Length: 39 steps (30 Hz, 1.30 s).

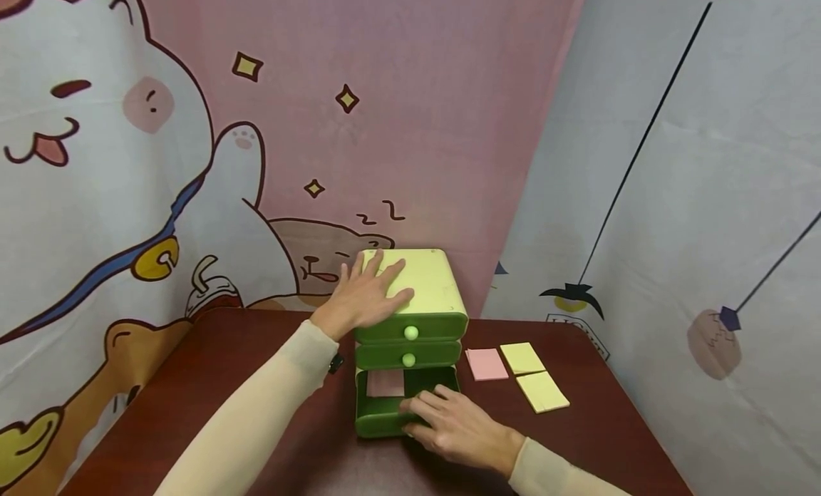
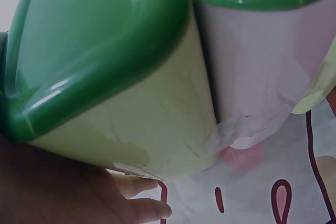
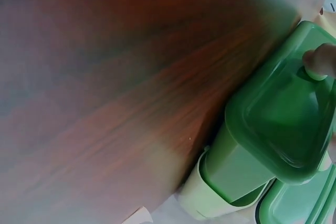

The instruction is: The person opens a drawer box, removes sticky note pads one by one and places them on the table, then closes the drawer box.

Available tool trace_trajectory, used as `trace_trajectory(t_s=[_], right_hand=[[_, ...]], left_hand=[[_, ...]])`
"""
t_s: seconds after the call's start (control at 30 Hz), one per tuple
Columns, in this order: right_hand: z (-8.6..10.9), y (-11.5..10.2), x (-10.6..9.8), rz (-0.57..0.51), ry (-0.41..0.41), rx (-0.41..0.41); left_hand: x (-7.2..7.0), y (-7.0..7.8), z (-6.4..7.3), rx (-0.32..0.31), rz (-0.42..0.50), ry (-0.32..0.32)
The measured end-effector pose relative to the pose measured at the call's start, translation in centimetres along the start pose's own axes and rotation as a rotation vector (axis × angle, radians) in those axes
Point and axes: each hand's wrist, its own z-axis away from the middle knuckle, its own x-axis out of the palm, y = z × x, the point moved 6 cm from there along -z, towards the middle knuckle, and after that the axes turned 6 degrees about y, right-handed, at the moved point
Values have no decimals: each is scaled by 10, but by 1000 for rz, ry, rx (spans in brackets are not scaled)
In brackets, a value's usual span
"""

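Observation:
A small desktop drawer unit (image 1: 430, 286) with a cream shell and green drawers stands on the table. Its bottom drawer (image 1: 378, 426) is pulled out, with a pink sticky-note pad (image 1: 385, 383) lying in the left part. My left hand (image 1: 365, 296) rests on top of the unit, fingers spread. In the left wrist view, the left hand's fingers (image 2: 142, 208) lie along the shell's upper edge. My right hand (image 1: 449, 425) grips the bottom drawer's front, fingers over its rim. In the right wrist view, a fingertip sits on the drawer's round green knob (image 3: 316, 74).
Right of the unit lie a pink sticky-note pad (image 1: 487, 365) and two yellow pads (image 1: 522, 358), one in front of the other. The two upper drawers, with pale green knobs (image 1: 411, 333), are closed. A printed cloth (image 1: 436, 111) hangs behind the dark red-brown table (image 1: 256, 360).

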Motion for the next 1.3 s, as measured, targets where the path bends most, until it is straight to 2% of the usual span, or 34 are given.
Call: trace_trajectory(t_s=[0.23, 0.53, 1.0, 1.3], right_hand=[[1, -4, -3, 16, 0, -31], [-2, -12, -7, 0, 25, -23], [4, -17, -17, -8, 13, -6], [5, -23, -21, -58, -4, -4]], left_hand=[[1, -1, 0, -8, 0, -4], [-2, -3, 0, -9, 8, -6], [1, 2, -2, 6, 21, 6], [2, -1, 0, -7, 25, -6]])
